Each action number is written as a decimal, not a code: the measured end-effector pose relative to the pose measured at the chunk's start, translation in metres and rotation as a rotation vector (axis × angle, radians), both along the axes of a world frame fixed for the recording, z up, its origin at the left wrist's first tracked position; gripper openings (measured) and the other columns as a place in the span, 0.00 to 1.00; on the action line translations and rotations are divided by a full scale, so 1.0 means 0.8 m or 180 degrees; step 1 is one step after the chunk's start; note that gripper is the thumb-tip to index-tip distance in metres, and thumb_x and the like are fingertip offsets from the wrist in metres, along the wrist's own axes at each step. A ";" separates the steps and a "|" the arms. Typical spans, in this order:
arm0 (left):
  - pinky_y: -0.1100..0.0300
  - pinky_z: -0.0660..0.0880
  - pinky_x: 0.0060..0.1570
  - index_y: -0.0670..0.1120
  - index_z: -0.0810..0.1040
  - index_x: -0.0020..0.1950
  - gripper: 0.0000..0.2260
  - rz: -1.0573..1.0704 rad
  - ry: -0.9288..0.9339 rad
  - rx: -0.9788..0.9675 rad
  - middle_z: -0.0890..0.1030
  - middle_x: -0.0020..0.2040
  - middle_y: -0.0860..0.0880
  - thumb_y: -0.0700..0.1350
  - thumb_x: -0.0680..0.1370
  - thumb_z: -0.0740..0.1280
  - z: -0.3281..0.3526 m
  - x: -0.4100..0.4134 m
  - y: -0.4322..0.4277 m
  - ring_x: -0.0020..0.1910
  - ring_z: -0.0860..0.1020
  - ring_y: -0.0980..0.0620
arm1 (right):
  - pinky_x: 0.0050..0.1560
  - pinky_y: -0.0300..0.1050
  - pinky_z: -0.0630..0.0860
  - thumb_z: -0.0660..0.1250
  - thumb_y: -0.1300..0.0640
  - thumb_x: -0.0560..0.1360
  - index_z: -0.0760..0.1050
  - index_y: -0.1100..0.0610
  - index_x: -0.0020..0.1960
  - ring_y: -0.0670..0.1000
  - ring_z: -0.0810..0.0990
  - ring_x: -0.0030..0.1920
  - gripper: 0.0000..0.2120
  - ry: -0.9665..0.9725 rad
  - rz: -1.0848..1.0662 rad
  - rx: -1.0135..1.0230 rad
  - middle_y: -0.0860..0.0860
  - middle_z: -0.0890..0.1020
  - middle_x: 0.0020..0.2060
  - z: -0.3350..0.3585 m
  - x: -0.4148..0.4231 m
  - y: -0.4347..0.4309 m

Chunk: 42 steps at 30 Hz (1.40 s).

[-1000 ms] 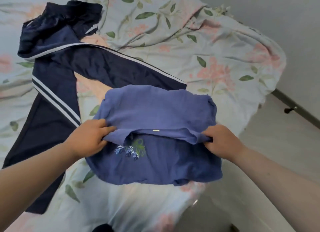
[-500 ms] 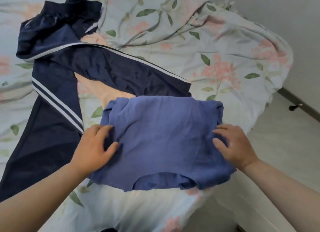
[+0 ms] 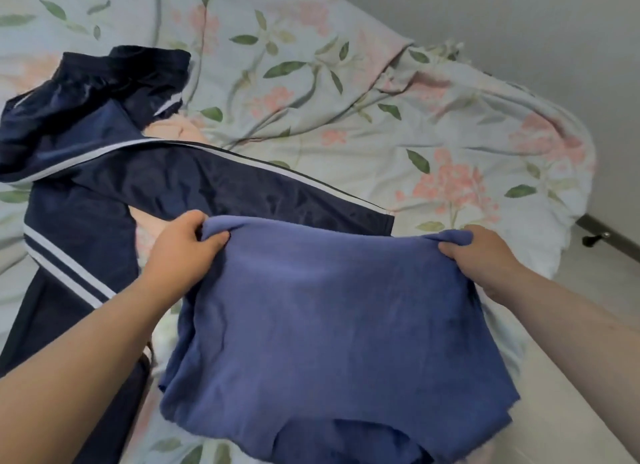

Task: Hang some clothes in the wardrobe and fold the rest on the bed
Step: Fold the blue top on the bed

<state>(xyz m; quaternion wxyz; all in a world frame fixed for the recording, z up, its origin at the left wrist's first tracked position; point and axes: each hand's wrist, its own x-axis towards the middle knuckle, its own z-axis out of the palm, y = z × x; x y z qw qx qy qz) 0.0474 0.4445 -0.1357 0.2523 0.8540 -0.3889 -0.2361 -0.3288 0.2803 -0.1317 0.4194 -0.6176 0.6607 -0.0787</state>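
Over the near edge of the bed (image 3: 433, 124), the blue garment (image 3: 329, 318) hangs soft and light — best taken at its top corners. Left hand (image 3: 180, 252) and right hand (image 3: 485, 255) each grip a bunched corner, arms stretched forward, beside the navy track trousers (image 3: 104, 186).

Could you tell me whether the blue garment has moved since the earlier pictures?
Yes. The blue garment was flat on the bed; both hands now grip its far edge, lifted up against the navy trousers.

Grey wall (image 3: 519, 30), pale floor (image 3: 609, 283) (perhaps a doorstop (image 3: 596, 238))
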 end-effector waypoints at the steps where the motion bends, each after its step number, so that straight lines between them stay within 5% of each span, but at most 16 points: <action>1: 0.52 0.65 0.36 0.40 0.71 0.41 0.10 0.0166 -0.0030 -0.0131 0.75 0.38 0.45 0.44 0.77 0.68 0.004 0.010 -0.011 0.38 0.72 0.45 | 0.43 0.46 0.73 0.67 0.61 0.77 0.82 0.50 0.47 0.50 0.78 0.44 0.08 -0.0028 -0.0078 -0.0234 0.48 0.81 0.42 0.000 0.006 -0.009; 3: 0.52 0.64 0.39 0.42 0.70 0.41 0.12 0.0214 -0.0284 -0.0173 0.74 0.38 0.46 0.47 0.79 0.66 0.009 0.033 -0.038 0.41 0.71 0.44 | 0.40 0.45 0.71 0.67 0.58 0.78 0.78 0.55 0.49 0.53 0.77 0.45 0.01 -0.0100 -0.0214 -0.0547 0.50 0.80 0.43 -0.003 0.028 -0.031; 10: 0.52 0.65 0.44 0.44 0.70 0.46 0.11 0.0097 -0.0411 0.0131 0.73 0.40 0.51 0.51 0.80 0.63 -0.020 0.080 -0.102 0.48 0.73 0.42 | 0.50 0.44 0.72 0.68 0.52 0.78 0.78 0.58 0.57 0.54 0.78 0.52 0.12 -0.0579 -0.0697 -0.0654 0.52 0.80 0.51 -0.035 0.094 -0.085; 14: 0.43 0.66 0.62 0.40 0.71 0.67 0.22 0.0048 -0.1046 0.0029 0.73 0.64 0.36 0.52 0.78 0.67 -0.020 0.054 -0.099 0.64 0.69 0.34 | 0.39 0.46 0.68 0.70 0.49 0.74 0.70 0.58 0.38 0.54 0.73 0.39 0.16 -0.0560 -0.0785 -0.0282 0.53 0.74 0.36 -0.041 0.076 -0.058; 17: 0.47 0.63 0.67 0.41 0.72 0.69 0.21 -0.0839 -0.1033 -0.0645 0.75 0.66 0.40 0.50 0.79 0.67 -0.005 -0.002 -0.106 0.66 0.69 0.37 | 0.39 0.48 0.67 0.72 0.49 0.74 0.73 0.64 0.40 0.53 0.71 0.37 0.18 -0.0413 -0.0778 -0.0040 0.55 0.73 0.35 -0.028 0.045 -0.015; 20: 0.54 0.64 0.66 0.43 0.73 0.70 0.19 -0.1763 -0.0504 -0.0484 0.75 0.68 0.46 0.49 0.80 0.66 0.003 -0.081 -0.133 0.68 0.71 0.44 | 0.35 0.48 0.67 0.72 0.50 0.75 0.69 0.61 0.33 0.53 0.71 0.31 0.21 -0.0002 -0.0540 0.0338 0.53 0.73 0.29 -0.014 0.010 0.031; 24: 0.53 0.69 0.66 0.48 0.70 0.73 0.19 -0.2406 0.0043 -0.0210 0.73 0.71 0.50 0.49 0.82 0.62 0.009 -0.178 -0.179 0.67 0.72 0.48 | 0.44 0.52 0.79 0.76 0.51 0.71 0.81 0.60 0.42 0.54 0.84 0.41 0.12 0.0082 -0.0405 0.0618 0.54 0.85 0.38 -0.013 -0.022 0.077; 29: 0.52 0.73 0.48 0.48 0.73 0.57 0.18 -0.2451 -0.0195 0.0313 0.76 0.55 0.46 0.60 0.77 0.64 -0.010 -0.268 -0.234 0.52 0.77 0.44 | 0.46 0.52 0.80 0.73 0.51 0.70 0.78 0.51 0.41 0.54 0.83 0.43 0.06 0.0232 -0.0184 0.0326 0.50 0.85 0.39 -0.024 -0.029 0.101; 32: 0.54 0.74 0.47 0.44 0.65 0.72 0.37 -0.2228 -0.0426 0.0956 0.76 0.61 0.49 0.69 0.73 0.63 -0.018 -0.308 -0.247 0.56 0.77 0.46 | 0.47 0.54 0.82 0.74 0.54 0.69 0.78 0.56 0.46 0.54 0.84 0.44 0.10 -0.0480 -0.0668 0.0518 0.53 0.85 0.42 -0.027 -0.035 0.108; 35: 0.55 0.71 0.40 0.41 0.66 0.69 0.25 -0.2244 -0.1000 0.1036 0.76 0.55 0.47 0.54 0.78 0.64 -0.025 -0.326 -0.249 0.52 0.77 0.44 | 0.40 0.50 0.80 0.74 0.60 0.71 0.78 0.61 0.49 0.56 0.84 0.44 0.09 -0.0934 -0.0888 0.0598 0.57 0.85 0.44 -0.021 -0.042 0.112; 39: 0.57 0.67 0.36 0.44 0.74 0.56 0.07 -0.2147 -0.0528 0.0768 0.73 0.43 0.47 0.42 0.80 0.59 -0.032 -0.314 -0.259 0.45 0.73 0.44 | 0.48 0.58 0.81 0.73 0.55 0.65 0.79 0.59 0.52 0.56 0.85 0.47 0.16 -0.1374 -0.0886 0.0591 0.55 0.85 0.46 -0.003 -0.040 0.123; 42: 0.58 0.66 0.33 0.41 0.70 0.42 0.11 -0.1382 0.0527 0.0544 0.69 0.32 0.46 0.47 0.81 0.62 -0.016 -0.279 -0.255 0.36 0.72 0.44 | 0.50 0.50 0.83 0.72 0.65 0.73 0.79 0.53 0.54 0.50 0.85 0.48 0.12 -0.1686 -0.0703 0.0521 0.50 0.86 0.47 0.017 -0.012 0.136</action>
